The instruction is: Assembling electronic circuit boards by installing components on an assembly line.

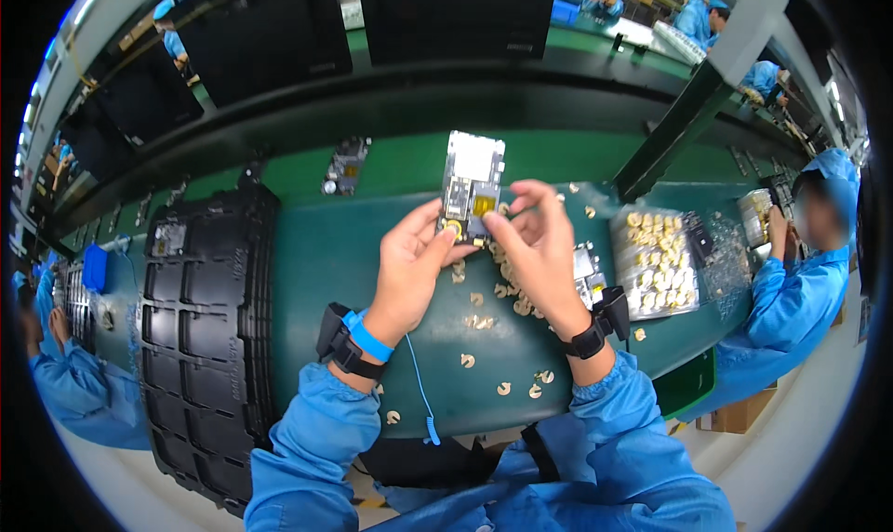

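Note:
A circuit board (472, 165) with a silvery upper part and a yellow patch is held up over the green mat in the middle. My left hand (409, 258) grips its lower left edge, with the thumb pressed by a round yellow part (452, 227) at the bottom corner. At the lower right my right hand (539, 253) has its thumb on the board's face, its other fingers curled behind and beside it. Small round cream pieces (468, 361) with notches lie scattered below and beside both hands. Another board (587, 273) lies partly behind my right hand.
A tall stack of black compartment trays (206, 337) stands at left. A clear tray of cream pieces (657, 264) sits at right, near a co-worker (791, 290) in blue. Another board (347, 166) lies on the green strip (400, 160) behind. A slanted post (674, 127) rises at far right.

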`<state>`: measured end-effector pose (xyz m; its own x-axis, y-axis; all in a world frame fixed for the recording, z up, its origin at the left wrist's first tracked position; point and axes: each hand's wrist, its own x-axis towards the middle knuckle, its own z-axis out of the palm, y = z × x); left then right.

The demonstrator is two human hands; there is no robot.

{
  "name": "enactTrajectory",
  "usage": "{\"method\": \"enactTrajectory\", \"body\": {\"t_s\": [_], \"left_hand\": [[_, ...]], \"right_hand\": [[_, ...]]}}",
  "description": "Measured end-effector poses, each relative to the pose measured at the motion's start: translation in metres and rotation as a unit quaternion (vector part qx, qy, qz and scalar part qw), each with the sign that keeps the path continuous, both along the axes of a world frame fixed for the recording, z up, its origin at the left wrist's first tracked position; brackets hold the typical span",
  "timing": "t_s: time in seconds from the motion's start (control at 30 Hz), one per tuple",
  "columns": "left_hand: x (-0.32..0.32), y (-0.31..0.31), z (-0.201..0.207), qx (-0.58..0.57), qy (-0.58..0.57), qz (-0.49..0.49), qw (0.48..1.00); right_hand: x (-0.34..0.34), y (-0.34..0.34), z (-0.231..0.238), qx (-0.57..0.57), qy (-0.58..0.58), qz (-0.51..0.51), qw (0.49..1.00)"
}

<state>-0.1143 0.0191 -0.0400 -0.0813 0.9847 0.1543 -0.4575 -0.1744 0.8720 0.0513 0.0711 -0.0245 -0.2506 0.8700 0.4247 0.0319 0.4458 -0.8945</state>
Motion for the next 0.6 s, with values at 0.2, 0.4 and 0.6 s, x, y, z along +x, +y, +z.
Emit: {"method": "enactTrajectory", "body": {"t_s": [0.2, 0.4, 0.6], "left_hand": [[-0.001, 0.000, -0.010, -0.007, 0.031, 0.061, 0.998], [-0.007, 0.001, -0.027, 0.012, 0.160, 0.136, 0.978], [-0.013, 0.004, -0.030, 0.003, 0.263, 0.127, 0.956]], "right_hand": [[-0.006, 0.042, 0.007, -0.140, 0.003, -0.016, 0.990], [-0.006, 0.177, -0.023, -0.074, -0.289, -0.340, 0.892], [-0.058, 0.135, -0.011, 0.077, -0.413, -0.510, 0.751]]}}
